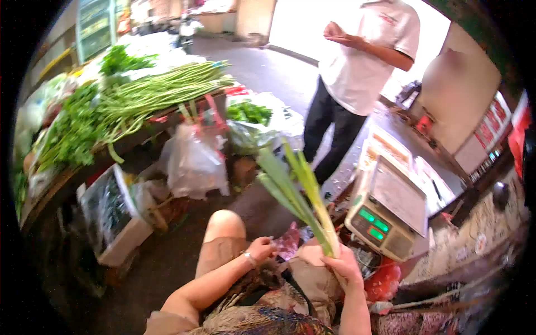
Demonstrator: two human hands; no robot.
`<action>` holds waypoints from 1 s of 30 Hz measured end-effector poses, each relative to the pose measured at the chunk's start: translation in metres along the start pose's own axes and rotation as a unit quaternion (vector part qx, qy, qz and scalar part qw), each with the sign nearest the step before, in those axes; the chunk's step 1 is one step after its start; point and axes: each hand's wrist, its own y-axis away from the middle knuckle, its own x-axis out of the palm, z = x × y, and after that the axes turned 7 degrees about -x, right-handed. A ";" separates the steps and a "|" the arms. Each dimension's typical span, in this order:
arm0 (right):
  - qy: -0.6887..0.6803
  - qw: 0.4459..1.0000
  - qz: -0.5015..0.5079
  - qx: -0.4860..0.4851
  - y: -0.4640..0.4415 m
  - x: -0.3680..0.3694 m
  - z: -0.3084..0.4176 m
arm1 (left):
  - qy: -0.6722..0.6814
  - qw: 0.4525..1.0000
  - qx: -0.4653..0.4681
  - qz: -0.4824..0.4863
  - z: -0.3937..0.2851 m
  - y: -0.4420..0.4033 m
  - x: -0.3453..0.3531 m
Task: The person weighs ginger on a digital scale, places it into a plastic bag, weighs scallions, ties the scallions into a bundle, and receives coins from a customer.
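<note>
My right hand [343, 265] is wrapped round the pale lower stems of a leek [298, 201], whose green leaves fan up and to the left in front of me. My left hand [261, 248], with a bracelet at the wrist, is closed above my lap. Whatever it may grip is too small to make out. Just right of its fingertips lies a crumpled pink plastic bag [288, 241]. To the right of the leek stands a weighing scale [385, 212] with green lit digits and a metal pan.
A stall at the left bears long beans [162, 92] and leafy greens [70, 131]. White plastic bags [195, 162] hang from its edge, near a white box [114, 215]. A person in a white shirt [363, 61] stands ahead. A red bag [384, 280] lies below the scale.
</note>
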 end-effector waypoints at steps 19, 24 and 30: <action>0.016 0.999 0.022 0.033 0.000 -0.006 -0.005 | -0.076 0.997 -0.018 0.005 -0.005 0.001 -0.009; 0.036 0.999 0.013 -0.018 -0.002 -0.007 -0.015 | -0.068 0.998 -0.013 -0.002 0.003 -0.007 -0.014; 0.032 0.999 0.007 -0.022 -0.005 -0.009 -0.030 | -0.110 0.994 -0.009 -0.012 -0.010 0.007 -0.007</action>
